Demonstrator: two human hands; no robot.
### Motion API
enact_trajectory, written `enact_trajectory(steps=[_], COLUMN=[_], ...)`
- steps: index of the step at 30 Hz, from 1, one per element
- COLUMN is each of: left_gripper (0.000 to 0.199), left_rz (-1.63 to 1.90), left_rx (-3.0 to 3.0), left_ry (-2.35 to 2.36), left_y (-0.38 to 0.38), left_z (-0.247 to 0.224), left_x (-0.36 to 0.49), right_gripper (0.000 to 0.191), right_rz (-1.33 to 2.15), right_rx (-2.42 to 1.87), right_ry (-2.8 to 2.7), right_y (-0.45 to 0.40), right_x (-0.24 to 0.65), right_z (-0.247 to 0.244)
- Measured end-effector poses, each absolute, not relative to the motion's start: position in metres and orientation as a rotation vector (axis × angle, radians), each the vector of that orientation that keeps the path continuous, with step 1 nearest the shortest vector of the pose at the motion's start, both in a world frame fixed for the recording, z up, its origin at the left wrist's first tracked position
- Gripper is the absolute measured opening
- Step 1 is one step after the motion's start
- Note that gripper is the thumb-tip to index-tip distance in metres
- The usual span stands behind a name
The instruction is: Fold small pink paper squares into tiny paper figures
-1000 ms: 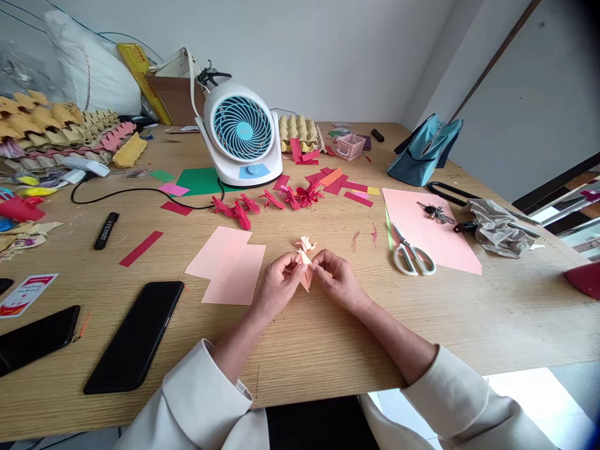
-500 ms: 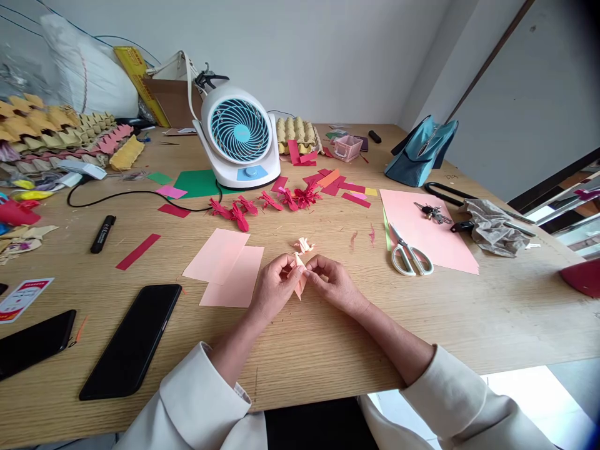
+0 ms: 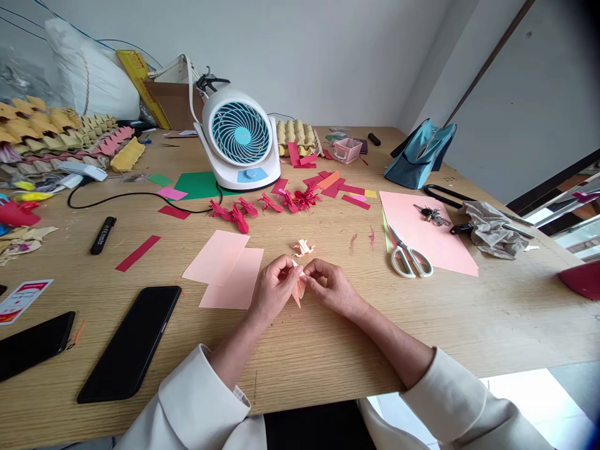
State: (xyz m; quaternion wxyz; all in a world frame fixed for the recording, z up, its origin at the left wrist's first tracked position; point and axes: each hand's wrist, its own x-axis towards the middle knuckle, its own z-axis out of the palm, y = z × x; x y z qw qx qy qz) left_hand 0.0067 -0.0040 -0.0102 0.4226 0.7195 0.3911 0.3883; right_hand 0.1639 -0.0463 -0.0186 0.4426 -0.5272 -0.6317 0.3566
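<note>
Between my two hands is a small folded piece of light pink paper (image 3: 298,292), its pointed end hanging down. My left hand (image 3: 277,287) pinches it from the left with thumb and fingers. From the right, my right hand (image 3: 334,287) closes on its edge, fingertips nearly meeting the left thumb. The upper part of the fold is hidden by my fingers. Just beyond them lies a finished-looking pale pink folded paper figure (image 3: 304,247). Two flat light pink sheets (image 3: 234,275) overlap on the table left of my left hand.
A row of red folded paper figures (image 3: 239,215) lies before a white fan (image 3: 241,140). White-handled scissors (image 3: 409,259) rest partly on larger pink sheets (image 3: 450,244) at right. Two phones (image 3: 131,344) and a black marker (image 3: 103,235) lie left. A blue bag (image 3: 422,153) stands at back right.
The folded paper has tilted and dropped slightly in my fingers, its lower point now hanging lower. My right fingers have shifted a little; both hands still pinch it.
</note>
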Motion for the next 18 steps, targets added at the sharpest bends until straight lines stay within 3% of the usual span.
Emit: enact_trajectory(steps=[9,18], left_gripper=[0.031,0.023], left_rz=[0.960,0.985], left_rx=[1.838,1.840], left_ry=[0.994,0.905], left_y=[-0.004,-0.005], left_z=[-0.012,-0.012], left_x=[0.006,0.007], right_gripper=[0.018,0.020], right_rz=[0.909,0.967], right_rx=[-1.289,-1.275], right_ry=[-1.593,-1.548], right_y=[-0.047,-0.045], right_x=[0.164,0.162], right_z=[-0.020,-0.029])
